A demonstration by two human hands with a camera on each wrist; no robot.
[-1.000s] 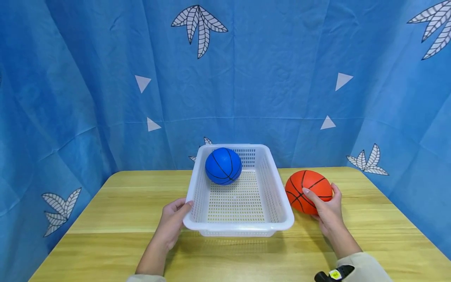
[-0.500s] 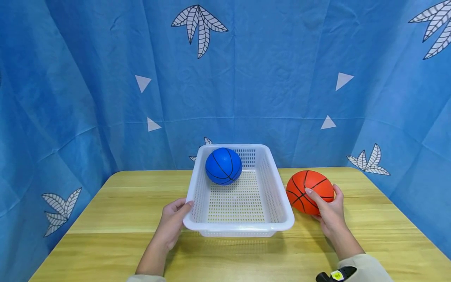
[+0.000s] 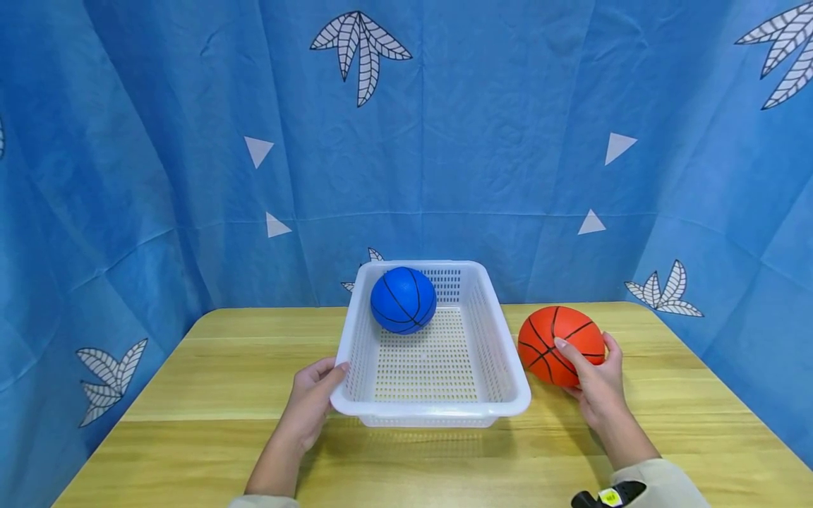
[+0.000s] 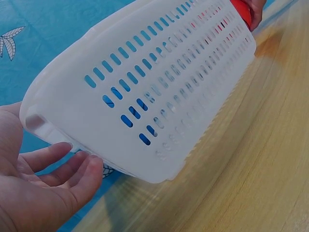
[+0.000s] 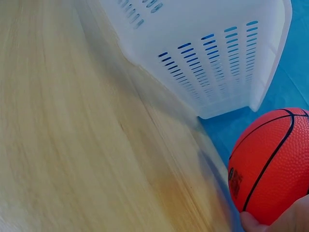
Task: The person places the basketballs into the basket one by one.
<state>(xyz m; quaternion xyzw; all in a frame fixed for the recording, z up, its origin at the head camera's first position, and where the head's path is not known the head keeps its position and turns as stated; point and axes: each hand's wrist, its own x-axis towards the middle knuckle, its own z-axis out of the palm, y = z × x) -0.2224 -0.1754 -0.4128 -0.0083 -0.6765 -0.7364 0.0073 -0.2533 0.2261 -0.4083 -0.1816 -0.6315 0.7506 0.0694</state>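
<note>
A white perforated basket (image 3: 432, 408) stands mid-table, a blue ball (image 3: 403, 300) inside at its back left. My left hand (image 3: 308, 402) grips the basket's front left corner, thumb over the rim; in the left wrist view the fingers of that hand (image 4: 53, 179) curl under the rim. Right of the basket, my right hand (image 3: 597, 384) holds a red-orange ball (image 3: 552, 339) with black lines, thumb on top and fingers round its right side. The right wrist view shows this ball (image 5: 270, 164) apart from the basket (image 5: 193, 43); most of the hand is out of frame there.
The wooden table (image 3: 209, 395) extends on both sides of the basket. A blue curtain (image 3: 483, 127) with white leaf and triangle prints hangs behind the table and along its sides. A black band with a yellow label (image 3: 611, 497) is at my right sleeve.
My right hand and the red-orange ball have shifted slightly to the right, away from the basket. My left hand, the basket and the blue ball have stayed in place.
</note>
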